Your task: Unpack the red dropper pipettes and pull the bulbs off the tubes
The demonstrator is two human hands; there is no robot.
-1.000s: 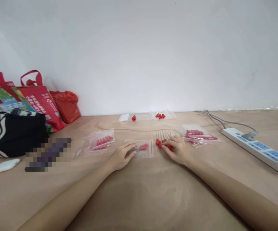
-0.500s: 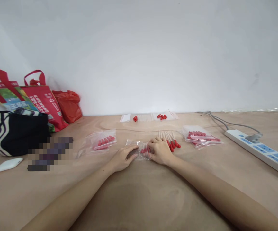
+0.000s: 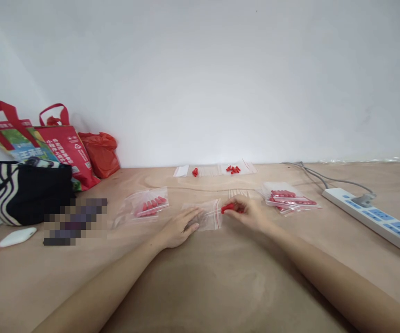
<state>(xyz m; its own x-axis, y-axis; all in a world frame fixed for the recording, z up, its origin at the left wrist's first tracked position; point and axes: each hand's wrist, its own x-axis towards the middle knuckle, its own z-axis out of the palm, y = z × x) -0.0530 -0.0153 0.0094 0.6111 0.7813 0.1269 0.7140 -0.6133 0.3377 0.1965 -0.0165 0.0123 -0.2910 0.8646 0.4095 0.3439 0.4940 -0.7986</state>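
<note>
A clear zip bag (image 3: 211,218) lies flat on the table, its red-lined mouth facing right. On its left end rests my left hand (image 3: 180,227), fingers stretched over the plastic and thumb apart. My right hand (image 3: 250,212) is closed in a pinch at the bag's mouth, gripping a red-tipped stick (image 3: 227,208). Whether more than one is in that grip is partly hidden by the fingers. Just behind the right hand, the pale ends of several thin sticks (image 3: 237,192) show on the table.
Zip bags with red-tipped pieces lie at left (image 3: 153,203) and right (image 3: 285,198). Small red pieces (image 3: 233,169) sit on plastic by the wall. A power strip (image 3: 376,222) stands at right. A black bag (image 3: 43,194) and red shopping bags (image 3: 70,152) stand at left.
My right hand has drawn back to the right from the bag and now pinches a red-tipped stick at its mouth. My left hand stays on the bag, nearly still.
</note>
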